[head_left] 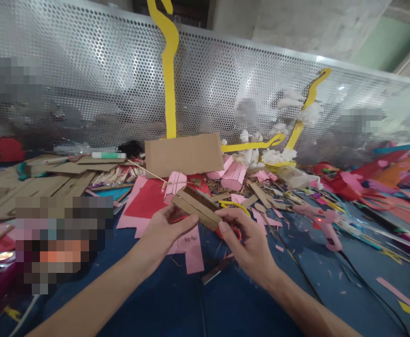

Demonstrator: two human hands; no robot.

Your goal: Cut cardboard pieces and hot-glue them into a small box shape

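Between my two hands is a small open cardboard box (196, 211), tilted, its long side facing me. My left hand (168, 234) grips its left end, thumb along the near side. The fingers of my right hand (245, 241) close on its right end. Just below the box lie pink paper pieces (193, 257) and a dark flat blade-like tool (218, 270). Beyond it stand a folded pink paper piece (175, 184) and a larger cardboard panel (183, 153). Part of a red-handled object shows behind my right fingers, mostly hidden.
A pink hot glue gun (322, 222) with a lit red light and black cord lies at right. Flat cardboard sheets (61, 175) and a white-green marker (108, 155) are at left. A perforated metal panel (120, 70) rises behind, with yellow paper strips (169, 89) before it.
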